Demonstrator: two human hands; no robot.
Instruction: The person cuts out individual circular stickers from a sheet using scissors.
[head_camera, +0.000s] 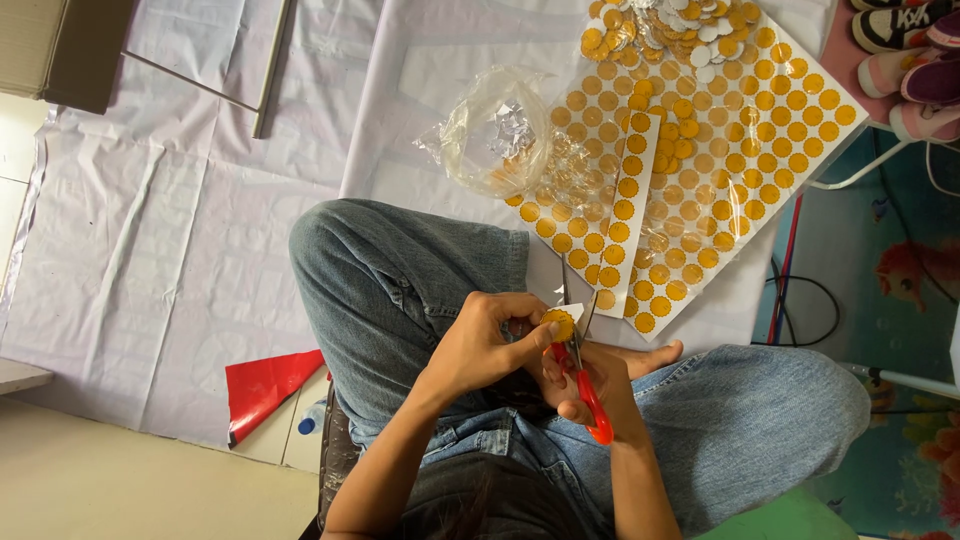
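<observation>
Trimming round yellow label (558, 324), red scissors (583, 375)

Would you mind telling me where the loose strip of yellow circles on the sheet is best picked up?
Probably by the near end of the strip, pinched across its narrow width from the person's side; that end points at the hands, while the plastic bag crowds its left edge.
</observation>
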